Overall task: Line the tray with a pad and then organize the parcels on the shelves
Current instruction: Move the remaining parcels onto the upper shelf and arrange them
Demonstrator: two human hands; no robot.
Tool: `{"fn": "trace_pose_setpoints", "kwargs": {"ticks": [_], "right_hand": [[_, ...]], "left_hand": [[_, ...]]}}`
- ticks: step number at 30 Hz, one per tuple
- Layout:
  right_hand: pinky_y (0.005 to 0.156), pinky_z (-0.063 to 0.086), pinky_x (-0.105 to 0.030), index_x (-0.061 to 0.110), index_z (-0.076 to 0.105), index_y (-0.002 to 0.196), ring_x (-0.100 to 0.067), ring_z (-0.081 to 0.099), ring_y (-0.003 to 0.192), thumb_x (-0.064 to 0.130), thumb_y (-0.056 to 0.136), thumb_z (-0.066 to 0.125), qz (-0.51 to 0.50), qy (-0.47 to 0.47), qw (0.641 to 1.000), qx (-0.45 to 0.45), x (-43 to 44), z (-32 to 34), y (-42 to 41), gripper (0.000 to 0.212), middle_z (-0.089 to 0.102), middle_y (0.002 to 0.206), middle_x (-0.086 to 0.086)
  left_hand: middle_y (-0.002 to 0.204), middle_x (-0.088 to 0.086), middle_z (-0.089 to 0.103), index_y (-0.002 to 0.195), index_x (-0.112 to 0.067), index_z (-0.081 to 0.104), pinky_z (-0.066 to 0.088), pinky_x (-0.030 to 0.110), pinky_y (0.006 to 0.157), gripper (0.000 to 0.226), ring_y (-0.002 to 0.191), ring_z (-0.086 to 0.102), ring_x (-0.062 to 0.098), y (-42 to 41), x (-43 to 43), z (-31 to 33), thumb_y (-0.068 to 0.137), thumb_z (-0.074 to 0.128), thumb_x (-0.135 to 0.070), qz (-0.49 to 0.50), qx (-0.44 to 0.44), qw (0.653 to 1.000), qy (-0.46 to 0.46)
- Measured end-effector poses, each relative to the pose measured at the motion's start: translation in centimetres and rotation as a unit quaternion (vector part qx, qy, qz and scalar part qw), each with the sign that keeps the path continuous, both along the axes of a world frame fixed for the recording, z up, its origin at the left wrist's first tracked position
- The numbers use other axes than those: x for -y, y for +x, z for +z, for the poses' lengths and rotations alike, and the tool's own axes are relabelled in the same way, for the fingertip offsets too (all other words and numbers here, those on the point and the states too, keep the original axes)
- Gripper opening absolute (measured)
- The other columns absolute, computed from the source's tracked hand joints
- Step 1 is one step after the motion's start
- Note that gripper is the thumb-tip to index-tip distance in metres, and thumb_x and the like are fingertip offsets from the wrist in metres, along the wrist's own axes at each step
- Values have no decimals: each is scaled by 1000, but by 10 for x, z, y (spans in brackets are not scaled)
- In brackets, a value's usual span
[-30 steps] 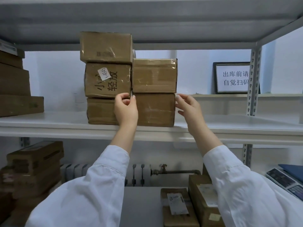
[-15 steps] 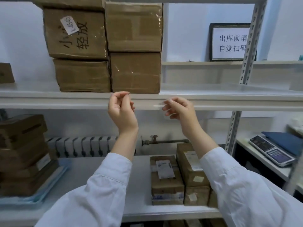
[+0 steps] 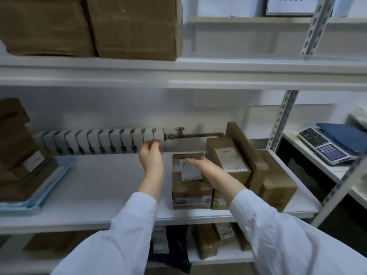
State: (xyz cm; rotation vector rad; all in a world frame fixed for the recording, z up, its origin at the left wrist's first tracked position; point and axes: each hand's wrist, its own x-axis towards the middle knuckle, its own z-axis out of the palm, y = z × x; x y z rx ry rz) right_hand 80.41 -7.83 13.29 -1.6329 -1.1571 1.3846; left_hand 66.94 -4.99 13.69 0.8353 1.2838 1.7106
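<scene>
A group of brown parcels sits on the right of the middle shelf (image 3: pixel 111 187). The front one is a labelled box (image 3: pixel 188 187). My right hand (image 3: pixel 208 171) hovers over that box with fingers stretched out, holding nothing. My left hand (image 3: pixel 152 158) hangs in the air just left of the box, fingers loosely curled and empty. On the shelf's left end a blue tray (image 3: pixel 35 203) with a pad carries stacked parcels (image 3: pixel 15 151). More stacked parcels (image 3: pixel 131 26) stand on the upper shelf.
A white radiator (image 3: pixel 99 141) with a pipe and valve runs behind the middle shelf. Metal uprights (image 3: pixel 282 118) frame the right side. A scale (image 3: pixel 323 147) and a blue folder lie on a side table. More parcels sit on the lowest shelf (image 3: pixel 206 245).
My view dropped from the upper shelf to the middle one. Both hands left the upper stack and came down; my right hand now reaches over the labelled box.
</scene>
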Motion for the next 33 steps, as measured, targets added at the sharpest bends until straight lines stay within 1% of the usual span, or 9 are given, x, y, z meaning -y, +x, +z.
{"fn": "trace_pose_setpoints", "kwargs": {"ticks": [3,8,11,13,17,21,23,28,33], "right_hand": [[114,24,-37,6,12,151,-29,24,143,30,98,48,-29,-39,998,-48,-10,-15,0,69,21,156,-13],[98,41,-34,7,35,141,-29,49,124,32,93,57,-66,-51,995,-57,-18,-40,6,59,51,136,-14],[107,37,-40,10,38,141,-30,45,128,38,89,60,-70,-66,994,-57,-23,-49,4,63,48,140,-11],[108,37,-46,11,40,140,-32,46,127,40,87,61,-76,-73,993,-56,-27,-56,2,65,48,140,-14],[107,38,-47,11,45,136,-33,50,123,35,89,59,-87,-80,991,-59,-28,-61,-1,55,52,135,-15],[108,37,-48,14,48,134,-32,51,122,31,89,59,-98,-87,989,-73,-25,-64,2,50,54,134,-11],[107,38,-47,13,47,134,-30,52,120,27,87,60,-106,-73,988,-85,-27,-66,3,50,56,132,-10],[103,42,-50,14,33,139,-33,50,122,19,85,64,-122,-46,990,-57,-30,-58,-4,63,51,135,-11],[95,48,-40,16,31,138,-29,53,116,18,87,63,-122,-8,992,-22,-27,-49,-8,61,51,131,-11]], "left_hand": [[72,3,53,83,-11,56,39,27,64,12,62,46,15,1,-6,-38,93,49,-11,-33,-26,993,-114],[81,10,55,97,-7,58,40,29,66,13,65,47,19,3,-11,-72,92,49,-14,-62,-41,975,-210],[112,20,60,119,-2,54,46,37,86,32,100,57,34,7,-16,-82,93,50,-19,-97,-57,960,-256],[131,17,51,130,-3,46,42,38,97,42,121,48,36,11,-18,-89,94,50,-23,-128,-54,946,-291],[138,11,49,137,-10,43,40,44,105,56,124,47,32,17,-13,-107,88,56,-34,-185,-24,916,-355],[122,15,62,125,-6,53,47,49,98,49,109,59,35,5,-19,-128,83,63,-29,-181,-27,928,-326],[122,14,60,126,-5,49,45,50,100,52,111,57,34,0,-13,-121,82,68,-26,-171,-28,942,-287],[118,11,59,117,-23,41,47,52,96,45,107,58,32,-4,-1,-108,83,69,-33,-180,-1,958,-223],[121,13,57,117,-28,40,48,56,93,54,106,58,34,-12,0,-97,76,74,-37,-148,10,972,-184]]}}
